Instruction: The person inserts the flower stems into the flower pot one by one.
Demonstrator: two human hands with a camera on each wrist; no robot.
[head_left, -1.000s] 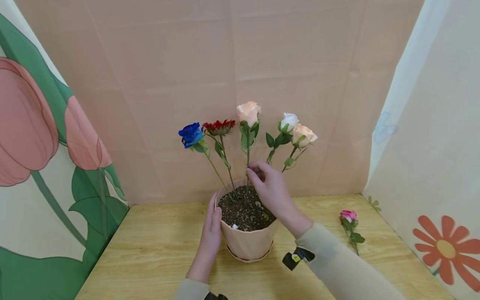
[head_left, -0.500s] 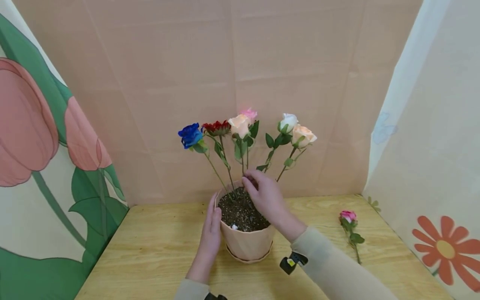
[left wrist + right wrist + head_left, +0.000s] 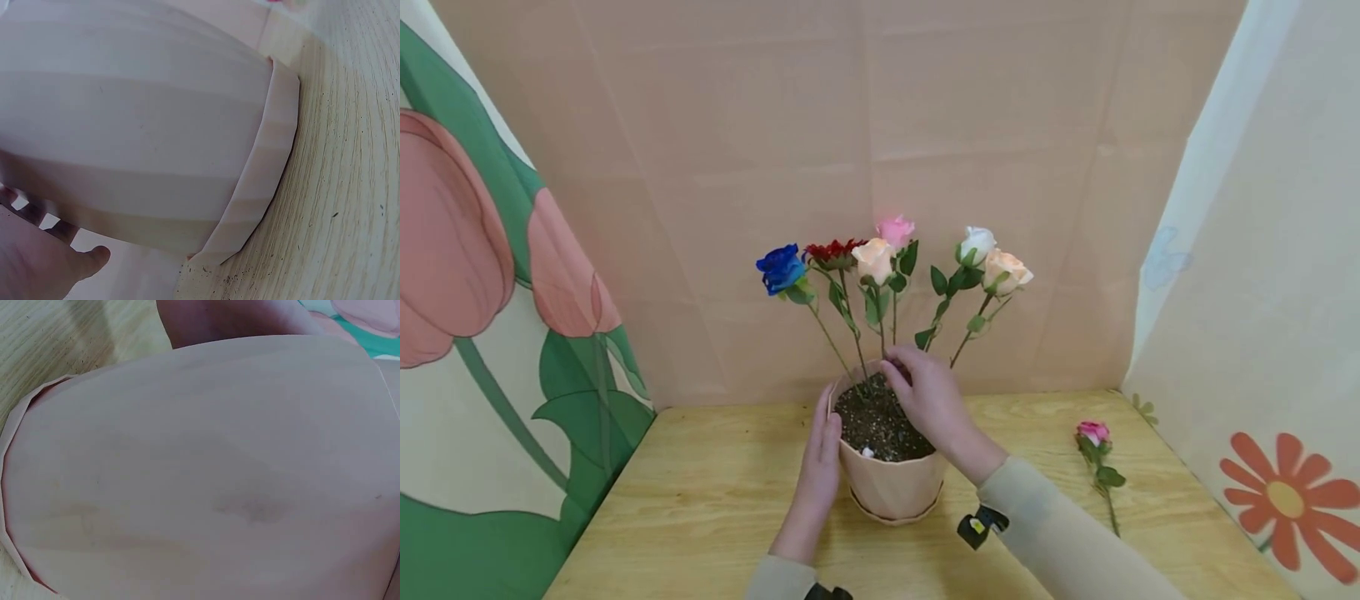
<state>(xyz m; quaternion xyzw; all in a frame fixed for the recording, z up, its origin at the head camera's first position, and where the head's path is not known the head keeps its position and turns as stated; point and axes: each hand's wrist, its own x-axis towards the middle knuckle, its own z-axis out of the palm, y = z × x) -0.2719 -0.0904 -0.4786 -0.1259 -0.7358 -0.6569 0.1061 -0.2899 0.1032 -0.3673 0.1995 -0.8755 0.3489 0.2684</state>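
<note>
My right hand (image 3: 928,396) pinches the stem of a peach rose (image 3: 874,262) low down, over the soil (image 3: 880,429) of a pale pink flowerpot (image 3: 891,483). The stem's lower end is hidden behind the fingers. Flat against the pot's left side lies my left hand (image 3: 822,458), its fingers straight along the wall. From the left wrist, that hand (image 3: 37,256) shows beside the pot (image 3: 137,125). A blue rose (image 3: 781,270), a red flower (image 3: 835,252), a pink rose (image 3: 896,231), a white rose (image 3: 977,245) and another peach rose (image 3: 1006,272) stand around the held one.
On the wooden table (image 3: 700,492), a dark pink rose (image 3: 1093,432) lies to the right of the pot. The pot sits on a matching saucer (image 3: 897,518). A plain pinkish backdrop (image 3: 737,167) hangs behind, with flower-printed sheets (image 3: 1292,350) at the sides.
The right hand has brought the peach rose down and slightly left. The pink rose behind it has come into sight. The left hand stays against the pot.
</note>
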